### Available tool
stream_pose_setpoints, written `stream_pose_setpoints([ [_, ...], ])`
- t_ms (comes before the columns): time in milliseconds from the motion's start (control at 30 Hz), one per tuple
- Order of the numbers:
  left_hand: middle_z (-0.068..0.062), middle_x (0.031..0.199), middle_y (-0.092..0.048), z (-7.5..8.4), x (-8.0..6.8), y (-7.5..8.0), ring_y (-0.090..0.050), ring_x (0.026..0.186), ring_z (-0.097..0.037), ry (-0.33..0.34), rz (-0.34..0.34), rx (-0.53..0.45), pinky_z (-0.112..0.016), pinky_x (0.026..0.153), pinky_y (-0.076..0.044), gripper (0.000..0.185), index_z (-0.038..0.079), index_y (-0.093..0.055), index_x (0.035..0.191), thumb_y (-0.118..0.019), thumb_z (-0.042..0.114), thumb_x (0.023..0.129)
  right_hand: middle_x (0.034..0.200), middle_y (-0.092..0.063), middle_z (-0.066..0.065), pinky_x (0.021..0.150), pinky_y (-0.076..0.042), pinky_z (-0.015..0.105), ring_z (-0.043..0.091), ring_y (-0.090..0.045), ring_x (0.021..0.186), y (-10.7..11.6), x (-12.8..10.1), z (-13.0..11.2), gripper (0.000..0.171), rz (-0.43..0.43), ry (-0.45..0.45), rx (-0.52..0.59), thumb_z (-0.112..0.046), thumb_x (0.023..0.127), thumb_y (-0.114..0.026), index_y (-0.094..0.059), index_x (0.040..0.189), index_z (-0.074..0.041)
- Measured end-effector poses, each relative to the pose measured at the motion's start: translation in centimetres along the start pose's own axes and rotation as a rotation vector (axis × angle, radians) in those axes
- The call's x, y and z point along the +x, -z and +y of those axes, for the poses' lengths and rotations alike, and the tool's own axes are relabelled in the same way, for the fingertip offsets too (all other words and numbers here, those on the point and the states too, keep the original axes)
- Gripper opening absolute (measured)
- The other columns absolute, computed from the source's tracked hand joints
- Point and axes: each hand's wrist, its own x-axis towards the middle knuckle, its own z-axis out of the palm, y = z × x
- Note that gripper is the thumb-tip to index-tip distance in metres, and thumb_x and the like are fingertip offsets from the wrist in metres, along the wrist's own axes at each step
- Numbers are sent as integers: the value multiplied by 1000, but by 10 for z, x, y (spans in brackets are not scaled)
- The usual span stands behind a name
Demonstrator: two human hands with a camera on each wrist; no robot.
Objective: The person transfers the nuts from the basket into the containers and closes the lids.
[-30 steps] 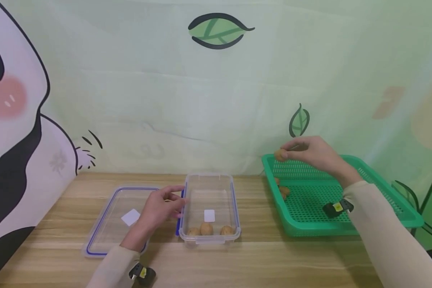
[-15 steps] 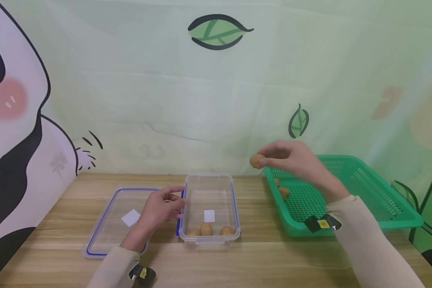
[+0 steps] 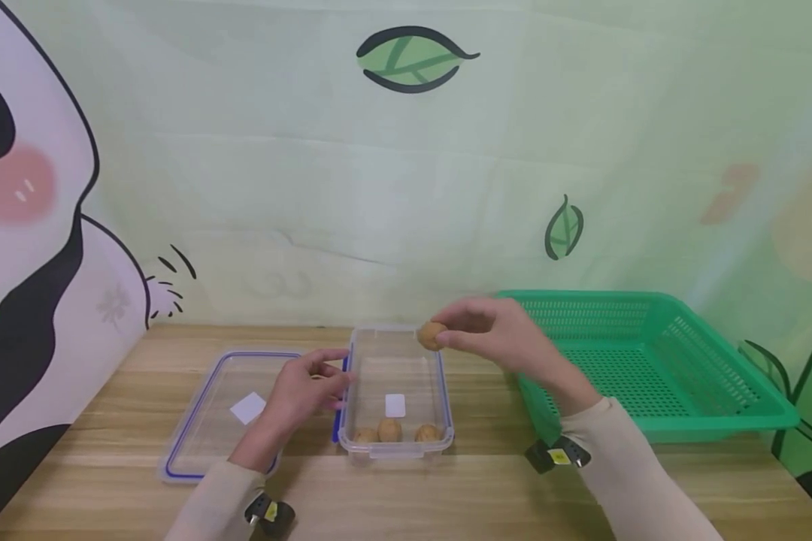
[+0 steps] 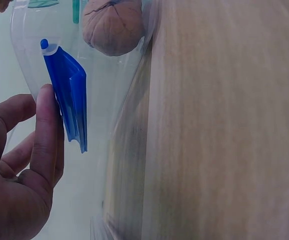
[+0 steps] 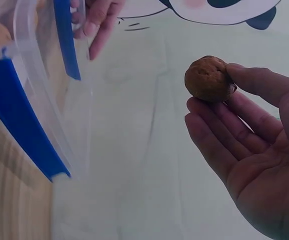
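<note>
A walnut point(image 3: 431, 336) is pinched between the thumb and fingertips of my right hand point(image 3: 501, 336), above the far right corner of the clear plastic box point(image 3: 395, 368). The right wrist view shows the same walnut point(image 5: 209, 79) held away from the palm. Several walnuts point(image 3: 389, 430) lie in the near end of the box, which has blue side latches. My left hand point(image 3: 304, 391) is at the box's left side, its fairly straight fingers touching near the blue latch point(image 4: 69, 95). In the left wrist view a walnut point(image 4: 114, 27) shows through the box wall.
A clear lid with a blue seal point(image 3: 196, 421) lies left of the box, partly under the left forearm. On the right stands a green plastic basket point(image 3: 649, 297); its left part is hidden by the right hand. A printed cloth point(image 3: 277, 188) hangs behind the wooden table point(image 3: 487, 496).
My right hand has carried the walnut left and down, from over the green basket to above the box's far right corner. My left hand stays at the box's side.
</note>
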Motion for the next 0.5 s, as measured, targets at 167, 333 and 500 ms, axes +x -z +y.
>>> stream_pose_setpoints([
  [167,-18,111,-66,1,0,0,-71,82,-22,3,2,4,-33,72,-67,46,2,-64,143,-76,7,99,113,-77,3,94,-62,37,20,-73,106,-21,2,6,26,-44,20,36,-17,99,-78,-76,123,-7],
  [333,-18,110,-66,0,1,0,-71,81,-22,-1,2,4,-33,72,-67,46,2,-64,143,-76,7,99,114,-77,2,93,-63,35,20,-73,107,-38,5,15,27,-68,12,44,-19,100,-78,-76,124,-8],
  [500,-18,109,-66,0,2,0,-71,81,-22,-7,-2,-6,-34,72,-68,46,1,-64,143,-76,6,99,115,-76,2,94,-62,33,19,-72,107,-56,7,24,26,-95,-8,48,-20,99,-78,-76,123,-8],
])
